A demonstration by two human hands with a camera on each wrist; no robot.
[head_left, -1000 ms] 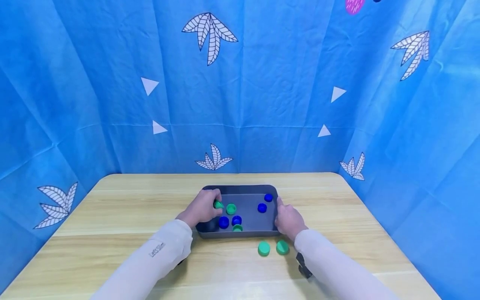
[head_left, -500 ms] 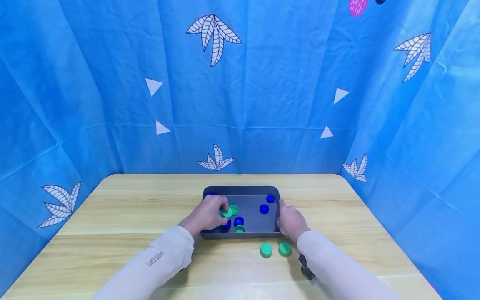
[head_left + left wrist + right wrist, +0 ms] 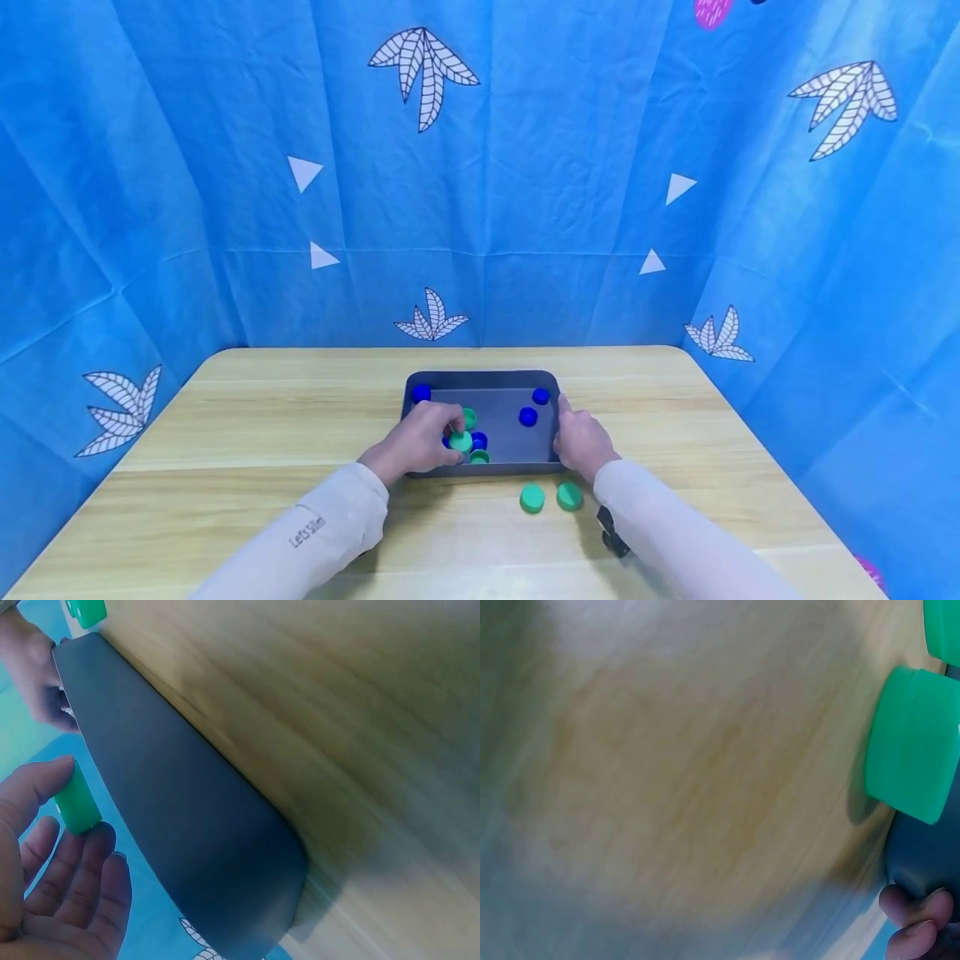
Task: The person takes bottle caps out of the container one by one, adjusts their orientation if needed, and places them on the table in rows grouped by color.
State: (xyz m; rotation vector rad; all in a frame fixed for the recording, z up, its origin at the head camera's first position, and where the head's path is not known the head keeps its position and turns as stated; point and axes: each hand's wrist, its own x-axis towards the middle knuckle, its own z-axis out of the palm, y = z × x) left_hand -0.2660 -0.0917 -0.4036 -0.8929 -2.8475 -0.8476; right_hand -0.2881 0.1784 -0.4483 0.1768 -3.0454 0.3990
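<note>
A dark grey rectangular tray (image 3: 495, 470) holds several green and blue bottle caps. My left hand (image 3: 422, 440) reaches over its left front part and pinches a green bottle cap (image 3: 77, 799) between thumb and fingertips. In the left wrist view that cap stands on edge above the tray's rim. Close to the held cap lie two green caps, one behind (image 3: 469, 419) and one at the front wall (image 3: 479, 457), with a blue cap (image 3: 480, 440) between them. Another blue cap is mostly hidden by the fingers. My right hand (image 3: 581, 440) grips the tray's right end, its index finger along the rim.
Two green caps (image 3: 532, 499) (image 3: 915, 742) lie on the wooden table (image 3: 225, 433) before the tray's right front corner. Blue caps sit at the tray's back left (image 3: 422, 392) and right side (image 3: 528, 416). A blue patterned curtain (image 3: 480, 167) surrounds the table.
My left hand has carried the green cap from the tray's left side rightward and toward the front wall, uncovering the blue cap in the back left corner. My right hand has stayed at the tray's end.
</note>
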